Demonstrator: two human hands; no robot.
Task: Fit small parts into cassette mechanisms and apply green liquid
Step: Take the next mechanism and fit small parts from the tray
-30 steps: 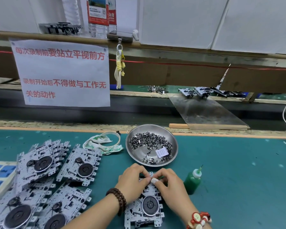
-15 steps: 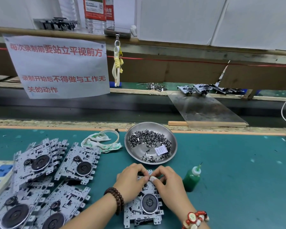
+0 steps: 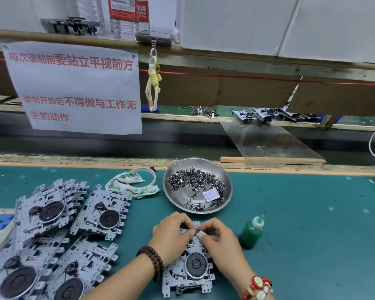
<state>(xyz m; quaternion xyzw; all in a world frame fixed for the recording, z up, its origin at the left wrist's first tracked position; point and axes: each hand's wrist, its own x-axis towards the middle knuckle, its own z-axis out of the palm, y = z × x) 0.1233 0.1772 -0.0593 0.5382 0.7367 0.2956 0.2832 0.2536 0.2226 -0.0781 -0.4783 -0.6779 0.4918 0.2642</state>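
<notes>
A metal cassette mechanism (image 3: pixel 191 269) with a dark round flywheel lies on the green mat at bottom centre. Over its far end my left hand (image 3: pixel 171 234) and my right hand (image 3: pixel 219 239) meet, fingers curled, their fingertips pinching a small part against the mechanism; the part itself is mostly hidden. Just beyond them a steel bowl (image 3: pixel 227 185) holds several small dark metal parts and a white slip. A small bottle of green liquid (image 3: pixel 250 232) with a needle tip stands upright to the right of my right hand.
Stacks of cassette mechanisms (image 3: pixel 52 234) cover the mat on the left. A crumpled cloth and tape ring (image 3: pixel 134 182) lie left of the bowl. A paper sign (image 3: pixel 74 87) hangs at the back. More mechanisms (image 3: pixel 262 114) sit on the far ledge.
Both hands stay over the far end of the mechanism with only slight finger movement. The view has tilted a little; nothing else on the mat moved.
</notes>
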